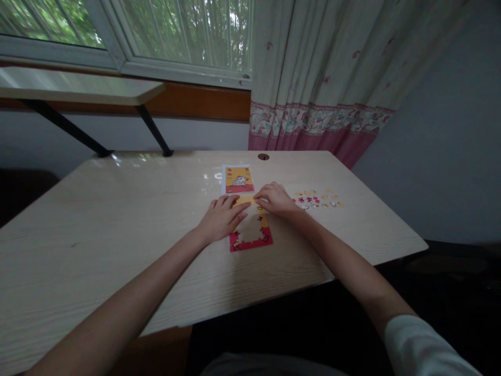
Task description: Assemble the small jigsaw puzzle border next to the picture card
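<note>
A jigsaw puzzle border (pixel 250 244) lies on the table, yellow above and red below, with bare wood showing inside it. My left hand (pixel 224 216) rests over its left and upper side, fingers stretched out and apart. At the top right of the border, my right hand (pixel 277 198) has its thumb and forefinger pinched together; whatever is between the tips is too small to make out. Just beyond the border lies a picture card (pixel 238 180) showing a white animal on yellow and red. Parts of the border's left and top are hidden under my hands.
Loose puzzle pieces (pixel 313 200), several of them yellow, red and white, are scattered right of my right hand. A raised shelf (pixel 78 86) on black legs stands at the back left. A round cable hole (pixel 263 156) sits near the table's (pixel 117 230) back edge, before a curtain (pixel 313 115).
</note>
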The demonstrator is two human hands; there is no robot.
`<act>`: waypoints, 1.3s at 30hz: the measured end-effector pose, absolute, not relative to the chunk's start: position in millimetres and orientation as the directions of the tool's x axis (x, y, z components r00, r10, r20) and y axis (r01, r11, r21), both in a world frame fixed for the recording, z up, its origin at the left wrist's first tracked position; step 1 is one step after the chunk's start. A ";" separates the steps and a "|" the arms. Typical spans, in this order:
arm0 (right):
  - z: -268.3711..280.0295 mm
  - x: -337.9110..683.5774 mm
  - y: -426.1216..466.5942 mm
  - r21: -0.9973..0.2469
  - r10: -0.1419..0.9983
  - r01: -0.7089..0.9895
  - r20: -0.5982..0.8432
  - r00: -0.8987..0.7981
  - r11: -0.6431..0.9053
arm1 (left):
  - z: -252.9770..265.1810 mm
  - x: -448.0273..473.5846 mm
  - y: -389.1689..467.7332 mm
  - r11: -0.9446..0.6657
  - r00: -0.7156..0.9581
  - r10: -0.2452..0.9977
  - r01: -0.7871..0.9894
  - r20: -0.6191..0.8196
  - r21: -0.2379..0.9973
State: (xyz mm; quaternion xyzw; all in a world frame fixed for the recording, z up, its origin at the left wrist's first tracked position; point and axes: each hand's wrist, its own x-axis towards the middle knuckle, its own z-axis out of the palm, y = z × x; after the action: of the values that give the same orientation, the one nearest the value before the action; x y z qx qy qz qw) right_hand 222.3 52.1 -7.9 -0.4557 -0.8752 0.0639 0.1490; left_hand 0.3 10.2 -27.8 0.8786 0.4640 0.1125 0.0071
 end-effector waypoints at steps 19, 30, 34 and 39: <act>2.7 209.9 41.9 -0.001 0.788 0.797 0.154 -0.596 0.604 | -27.6 0.2 10.9 -0.577 0.554 0.810 0.812 0.193 0.090; -2.3 226.2 58.6 -0.249 0.818 0.781 0.240 -0.523 0.572 | -27.5 1.4 9.6 -0.575 0.557 0.807 0.817 0.197 0.048; -1.3 228.0 59.4 -0.249 0.807 0.770 0.251 -0.534 0.587 | -26.5 1.7 8.5 -0.578 0.557 0.806 0.813 0.202 0.067; -5.9 222.9 58.7 -0.258 0.771 0.727 0.242 -0.589 0.636 | -24.0 2.8 6.9 -0.571 0.553 0.811 0.819 0.191 0.055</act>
State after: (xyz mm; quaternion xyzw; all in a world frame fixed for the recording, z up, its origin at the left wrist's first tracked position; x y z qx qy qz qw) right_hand 222.9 58.7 -5.9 -0.4214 -0.8890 0.0657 0.1670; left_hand 2.8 6.9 -24.0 0.8809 0.4627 0.0978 -0.0200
